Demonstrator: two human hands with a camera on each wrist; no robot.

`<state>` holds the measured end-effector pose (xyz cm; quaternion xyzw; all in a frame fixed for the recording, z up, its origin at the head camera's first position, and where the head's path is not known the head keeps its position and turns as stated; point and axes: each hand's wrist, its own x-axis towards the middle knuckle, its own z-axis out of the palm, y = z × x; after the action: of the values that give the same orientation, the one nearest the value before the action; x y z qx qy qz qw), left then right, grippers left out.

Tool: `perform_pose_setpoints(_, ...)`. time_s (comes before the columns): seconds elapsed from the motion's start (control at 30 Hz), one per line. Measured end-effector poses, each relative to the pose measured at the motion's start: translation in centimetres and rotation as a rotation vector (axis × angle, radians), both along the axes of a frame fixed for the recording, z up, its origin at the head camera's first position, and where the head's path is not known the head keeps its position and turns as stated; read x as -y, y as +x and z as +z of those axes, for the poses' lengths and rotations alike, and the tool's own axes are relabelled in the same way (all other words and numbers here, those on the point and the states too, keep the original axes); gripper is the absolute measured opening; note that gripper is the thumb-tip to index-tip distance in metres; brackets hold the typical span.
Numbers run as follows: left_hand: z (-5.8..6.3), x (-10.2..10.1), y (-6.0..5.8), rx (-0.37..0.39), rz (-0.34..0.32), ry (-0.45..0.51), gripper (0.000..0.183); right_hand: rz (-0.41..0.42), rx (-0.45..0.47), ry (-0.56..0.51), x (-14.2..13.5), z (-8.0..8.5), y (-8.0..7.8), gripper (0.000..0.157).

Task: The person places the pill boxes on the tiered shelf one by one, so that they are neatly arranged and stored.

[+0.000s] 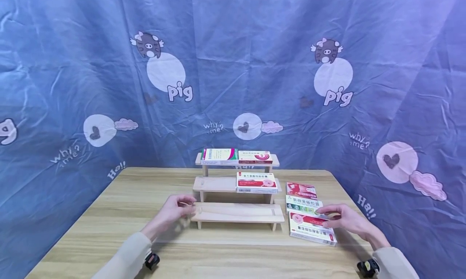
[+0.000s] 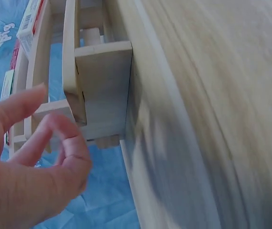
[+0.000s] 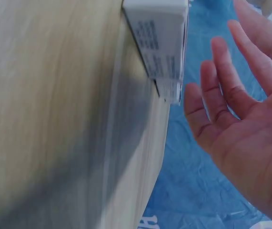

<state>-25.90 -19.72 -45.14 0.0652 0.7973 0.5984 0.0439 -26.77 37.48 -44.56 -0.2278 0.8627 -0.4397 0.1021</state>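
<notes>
A three-step wooden display stand stands on the table. Beside the left end of its lowest step is my left hand, fingers loosely bent and holding nothing. My right hand hovers over the medicine boxes to the right of the stand; in the right wrist view its fingers look relaxed, with nothing between them. Nearest to it are a red-and-white medicine box and a white-and-green medicine box. Behind these lies a red medicine box. Whether the right fingertips touch a box I cannot tell.
On the top step lie a green-and-magenta box and a white-and-dark-red box. Another red-and-white box sits at the right of the middle step. The wooden table ends at a blue printed curtain.
</notes>
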Motion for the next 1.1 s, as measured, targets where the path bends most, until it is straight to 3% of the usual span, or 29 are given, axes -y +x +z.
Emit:
perform_pose_setpoints(0.1,-0.1,0.3,0.2,0.033,-0.078,-0.028,0.050,0.010,0.026,0.006,-0.5,-0.2,0.1,0.044)
perform_pose_setpoints(0.23,-0.4,0.5,0.2,0.047,-0.128,-0.036,0.056,0.057,-0.012,0.021,-1.0,-0.7,0.1,0.041)
perform_pose_setpoints(0.43,-0.5,0.2,-0.1,0.069,-0.137,0.024,0.057,0.119,-0.138,0.062,-1.4,-0.9,0.3,0.034)
perform_pose_setpoints(0.67,-0.5,0.2,-0.2,0.108,-0.130,0.102,0.056,0.107,-0.188,0.128,-1.5,-1.2,0.4,0.044)
perform_pose_setpoints(0.8,-0.7,0.4,-0.3,0.119,-0.145,0.135,0.057,0.175,-0.253,0.108,-1.8,-1.6,0.6,0.045)
perform_pose_setpoints(0.93,-0.8,0.5,-0.4,0.121,-0.147,0.141,0.058,0.241,-0.249,0.071,-1.9,-1.7,0.6,0.049)
perform_pose_setpoints(1.1,-0.8,0.4,-0.2,0.123,-0.137,0.131,0.059,0.260,-0.252,0.081,-1.6,-2.0,1.0,0.058)
